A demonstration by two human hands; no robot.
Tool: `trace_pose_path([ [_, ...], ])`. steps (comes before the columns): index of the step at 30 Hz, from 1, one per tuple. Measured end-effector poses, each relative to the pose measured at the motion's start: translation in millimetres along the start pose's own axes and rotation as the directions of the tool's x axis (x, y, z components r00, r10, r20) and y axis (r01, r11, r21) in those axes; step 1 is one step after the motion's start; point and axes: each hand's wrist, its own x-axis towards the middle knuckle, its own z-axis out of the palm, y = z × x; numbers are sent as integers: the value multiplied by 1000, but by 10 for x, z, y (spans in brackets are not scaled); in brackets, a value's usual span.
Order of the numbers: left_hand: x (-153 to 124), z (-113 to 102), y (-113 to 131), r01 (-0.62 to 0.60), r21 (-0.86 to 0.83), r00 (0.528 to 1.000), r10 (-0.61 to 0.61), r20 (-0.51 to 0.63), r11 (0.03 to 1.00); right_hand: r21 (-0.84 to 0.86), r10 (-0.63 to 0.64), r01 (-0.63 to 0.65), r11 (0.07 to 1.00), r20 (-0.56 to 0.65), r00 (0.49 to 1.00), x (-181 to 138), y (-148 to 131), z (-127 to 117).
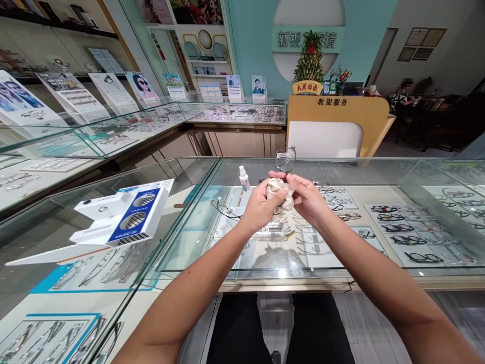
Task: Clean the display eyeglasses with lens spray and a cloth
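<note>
Above the glass counter, my two hands meet around a crumpled beige cloth (280,198). My left hand (258,206) is closed on the cloth, its thumb pressed across the front. From the other side my right hand (309,200) closes its fingers at the cloth's edge and on a pair of thin dark-framed eyeglasses (284,170). One round lens with a pale label stands up beyond my fingertips; the rest of the frame is hidden by the cloth and hands. A small white spray bottle (244,179) stands upright on the counter, left of my left hand.
The glass display counter (282,273) holds rows of eyeglasses (402,239) beneath its top. A white and blue cardboard display (133,216) lies at the left. Further back are a cashier desk (373,114) with a plant (308,63), advertising cards (143,89), and a seated person at right.
</note>
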Motion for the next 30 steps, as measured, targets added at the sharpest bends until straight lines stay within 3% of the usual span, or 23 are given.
trace_pose_path([
  [5,-1,22,-48,-66,-15,992,64,-109,998,-66,-83,86,994,41,996,-58,5,82],
  [8,16,7,-77,-96,13,984,97,-148,995,-58,-69,71,996,30,997,-51,-4,83],
  [10,32,-17,-84,-72,0,992,71,-104,997,-36,-35,35,999,-3,999,-31,-19,58],
  [14,63,-68,-50,3,-53,987,6,158,999,24,-5,6,1000,-44,999,25,-65,-19],
  [16,69,-81,-24,2,-49,973,9,232,999,48,-6,9,999,-64,998,42,-83,-45],
  [24,57,-83,-15,15,18,994,-17,109,1000,-37,10,-11,999,-7,1000,14,-75,-63],
  [30,109,-127,-34,-49,39,992,44,120,998,-23,-29,28,999,-57,998,31,-158,-77],
])
